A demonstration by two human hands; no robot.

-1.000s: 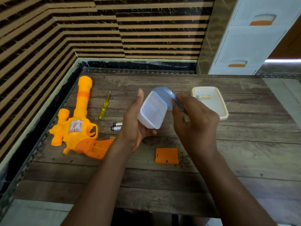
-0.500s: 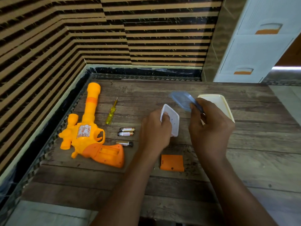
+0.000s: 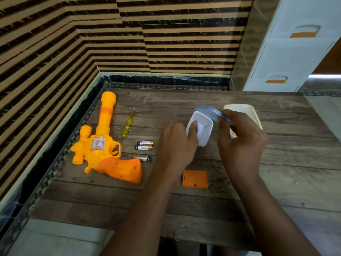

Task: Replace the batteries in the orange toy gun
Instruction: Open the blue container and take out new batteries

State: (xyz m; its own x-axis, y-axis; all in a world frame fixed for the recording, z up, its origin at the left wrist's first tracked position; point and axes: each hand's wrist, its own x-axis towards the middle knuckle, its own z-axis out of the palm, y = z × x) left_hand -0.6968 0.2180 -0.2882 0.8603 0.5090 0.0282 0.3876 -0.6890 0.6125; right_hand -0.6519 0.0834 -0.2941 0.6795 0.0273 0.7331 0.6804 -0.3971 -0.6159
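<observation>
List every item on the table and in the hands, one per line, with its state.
toy gun: lying flat, battery bay in the grip open and empty
battery cover: off, lying apart on the table
batteries: three loose on the table, none in the gun
screwdriver: lying idle
white container: uncovered, tilted, held by left hand
blue lid: off, held by right hand
cream tray: open, partly hidden

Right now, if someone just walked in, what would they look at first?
Probably the bright orange toy gun lying at the table's left side, its grip open, with three batteries beside it. Next, the two hands in the middle: the left hand holds a small white box and the right hand holds its blue lid. An orange cover lies near the front.
</observation>
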